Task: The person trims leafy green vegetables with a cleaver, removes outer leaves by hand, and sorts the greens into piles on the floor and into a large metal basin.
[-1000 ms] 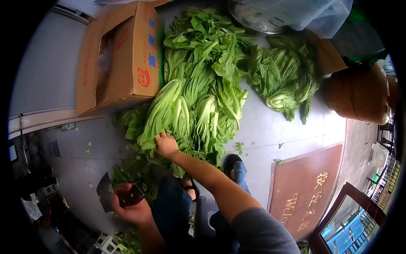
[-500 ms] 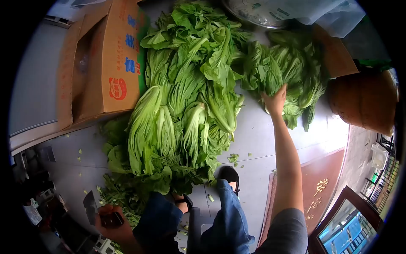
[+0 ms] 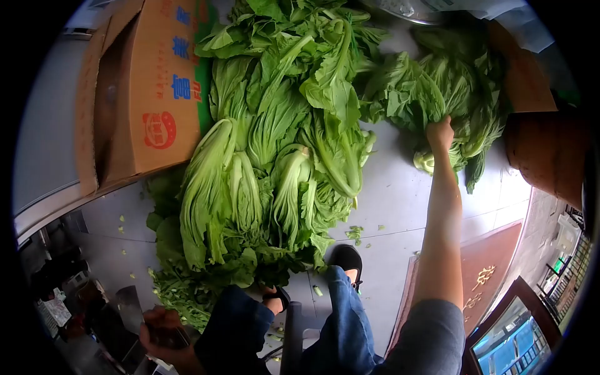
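Observation:
My right hand (image 3: 440,134) is closed on a head of mustard greens (image 3: 415,94) in the smaller pile at the upper right; its fingers are wrapped into the stalks and partly hidden. At the lower left, my left hand (image 3: 164,331) grips a knife (image 3: 130,308), its broad blade pointing up and away from my leg. Between the two lies a large heap of mustard greens (image 3: 275,156), with long pale stalks and wide leaves, spread over the grey tiled floor. Small trimmed leaves (image 3: 181,290) lie near the knife.
A cardboard box (image 3: 140,94) stands left of the heap. At the right are a brown pot (image 3: 547,150) and a red-brown mat (image 3: 481,275) with characters. A metal basin (image 3: 409,14) and plastic bags are at the top. My shoes (image 3: 345,259) are beside the heap's near edge.
My right hand has gone from spread fingers on the right pile to a closed grip on the greens there, bunching the leaves. The view has shifted slightly. My left hand still holds the knife.

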The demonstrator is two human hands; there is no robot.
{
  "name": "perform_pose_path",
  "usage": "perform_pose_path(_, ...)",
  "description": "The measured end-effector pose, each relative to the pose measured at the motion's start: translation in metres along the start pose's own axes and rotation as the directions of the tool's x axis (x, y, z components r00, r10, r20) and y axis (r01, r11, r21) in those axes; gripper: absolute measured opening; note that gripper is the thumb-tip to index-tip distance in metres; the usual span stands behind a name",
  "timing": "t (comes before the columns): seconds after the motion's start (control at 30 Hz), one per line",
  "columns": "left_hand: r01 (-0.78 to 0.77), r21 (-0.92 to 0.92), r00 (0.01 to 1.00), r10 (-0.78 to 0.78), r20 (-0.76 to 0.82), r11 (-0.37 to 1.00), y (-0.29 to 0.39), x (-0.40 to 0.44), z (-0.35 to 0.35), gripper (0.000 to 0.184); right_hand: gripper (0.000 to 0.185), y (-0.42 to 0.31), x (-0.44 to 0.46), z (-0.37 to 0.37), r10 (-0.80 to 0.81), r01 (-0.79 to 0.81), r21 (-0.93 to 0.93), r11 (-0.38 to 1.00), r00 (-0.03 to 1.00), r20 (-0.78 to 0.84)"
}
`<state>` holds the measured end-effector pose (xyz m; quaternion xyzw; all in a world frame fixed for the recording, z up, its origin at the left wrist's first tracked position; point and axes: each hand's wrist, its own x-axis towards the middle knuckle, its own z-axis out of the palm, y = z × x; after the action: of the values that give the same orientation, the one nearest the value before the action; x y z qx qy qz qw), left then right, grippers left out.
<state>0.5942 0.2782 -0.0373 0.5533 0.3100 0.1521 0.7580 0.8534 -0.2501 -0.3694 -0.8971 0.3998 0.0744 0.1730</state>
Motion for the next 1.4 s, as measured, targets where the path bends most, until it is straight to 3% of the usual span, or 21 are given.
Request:
perform_pose_path(0.1, 0.002, -0.024, 0.999, -0.003, -0.054, 1.000, 0.002, -0.002, 0.001, 0.029, 0.032, 0.012, -0.009, -0.034, -0.127, 0.133, 0.230, 0.964, 0.991, -0.045)
perform_pose_path(0.17, 0.002, -0.055, 0.997, -0.006, -0.072, 0.998, 0.002, -0.003, 0.003, 0.029, 0.030, -0.001, -0.049, -0.083, -0.009, -0.063, 0.515, 0.855, 0.991, 0.135)
perform_pose_path(0.3, 0.005, -0.105, 0.999, -0.009, -0.046, 0.994, 0.003, -0.003, 0.008, 0.031, 0.026, 0.013, -0.127, -0.127, -0.137, -0.231, 0.798, 0.556, 0.922, 0.363)
perform_pose_path(0.37, -0.003, -0.108, 1.000, 0.002, -0.008, 0.994, 0.003, -0.005, 0.010, 0.031, 0.026, 0.001, -0.187, -0.156, -0.122, -0.380, 0.776, 0.504, 0.858, 0.499)
perform_pose_path(0.4, 0.023, -0.114, 0.993, -0.010, 0.121, 0.993, 0.005, -0.006, 0.011, 0.031, 0.025, 0.004, -0.212, -0.161, -0.121, -0.411, 0.766, 0.495, 0.840, 0.529)
perform_pose_path(0.5, -0.021, -0.065, 0.995, 0.027, 0.094, 0.998, 0.008, -0.012, 0.022, 0.034, 0.022, 0.011, -0.272, -0.171, -0.112, -0.514, 0.684, 0.518, 0.752, 0.650)
perform_pose_path(0.57, -0.055, -0.080, 0.996, 0.060, 0.065, 0.995, 0.008, -0.015, 0.022, 0.034, 0.021, -0.003, -0.315, -0.194, -0.148, -0.650, 0.689, 0.321, 0.685, 0.714)
perform_pose_path(0.7, -0.019, -0.283, 0.999, 0.029, 0.030, 0.959, 0.014, -0.020, 0.015, 0.031, 0.022, -0.030, -0.371, -0.231, -0.261, -0.634, 0.691, 0.346, 0.643, 0.720)
perform_pose_path(0.77, -0.106, -0.304, 0.993, 0.084, -0.084, 0.947, 0.025, -0.021, 0.014, 0.031, 0.021, -0.051, -0.401, -0.245, -0.307, -0.619, 0.720, 0.313, 0.652, 0.694)
perform_pose_path(0.83, -0.206, -0.310, 0.971, 0.155, -0.182, 0.928, 0.035, -0.019, 0.009, 0.032, 0.021, -0.055, -0.409, -0.236, -0.504, -0.506, 0.753, 0.422, 0.560, 0.658)
perform_pose_path(0.87, -0.251, -0.316, 0.953, 0.178, -0.244, 0.915, 0.040, -0.017, 0.002, 0.031, 0.027, -0.069, -0.417, -0.246, -0.563, -0.339, 0.766, 0.546, 0.529, 0.635)
perform_pose_path(0.9, -0.294, -0.318, 0.932, 0.196, -0.306, 0.901, 0.046, -0.014, -0.005, 0.030, 0.033, -0.071, -0.425, -0.222, -0.632, -0.302, 0.774, 0.556, 0.451, 0.630)
perform_pose_path(0.93, -0.312, -0.340, 0.931, 0.214, -0.297, 0.887, 0.048, -0.014, -0.016, 0.029, 0.039, -0.076, -0.435, -0.201, -0.782, -0.129, 0.870, 0.475, 0.392, 0.485)
perform_pose_path(0.97, -0.331, -0.362, 0.929, 0.234, -0.287, 0.872, 0.049, -0.013, -0.024, 0.028, 0.050, -0.095, -0.445, -0.209, -0.802, 0.042, 0.845, 0.534, 0.343, 0.490)
perform_pose_path(1.0, -0.333, -0.344, 0.921, 0.224, -0.319, 0.878, 0.049, -0.012, -0.025, 0.027, 0.053, -0.108, -0.454, -0.194, -0.761, 0.212, 0.735, 0.645, 0.264, 0.592)
perform_pose_path(1.03, -0.330, -0.323, 0.912, 0.211, -0.353, 0.887, 0.049, -0.012, -0.024, 0.027, 0.055, -0.115, -0.468, -0.159, -0.861, 0.436, 0.743, 0.507, 0.288, 0.419)
perform_pose_path(1.07, -0.325, -0.302, 0.902, 0.198, -0.383, 0.896, 0.049, -0.012, -0.023, 0.026, 0.059, -0.111, -0.477, -0.111, -0.833, 0.614, 0.575, 0.541, 0.299, 0.465)
perform_pose_path(1.17, -0.320, -0.231, 0.902, 0.221, -0.371, 0.919, 0.046, -0.011, -0.007, 0.024, 0.035, -0.100, -0.474, -0.015, -0.701, 0.830, 0.185, 0.526, 0.300, 0.647)
perform_pose_path(1.23, -0.310, -0.227, 0.922, 0.234, -0.309, 0.923, 0.041, -0.004, -0.012, 0.024, 0.040, -0.087, -0.475, 0.014, -0.568, 0.823, 0.060, 0.565, 0.335, 0.752)
perform_pose_path(1.33, -0.230, -0.250, 0.957, 0.171, -0.236, 0.941, 0.039, -0.006, -0.013, 0.025, 0.055, -0.076, -0.454, -0.028, -0.558, 0.820, 0.137, 0.556, 0.246, 0.793)
perform_pose_path(1.4, -0.202, -0.267, 0.974, 0.164, -0.158, 0.942, 0.036, -0.005, -0.010, 0.026, 0.065, -0.054, -0.413, -0.044, -0.659, 0.726, 0.414, 0.550, 0.072, 0.749)
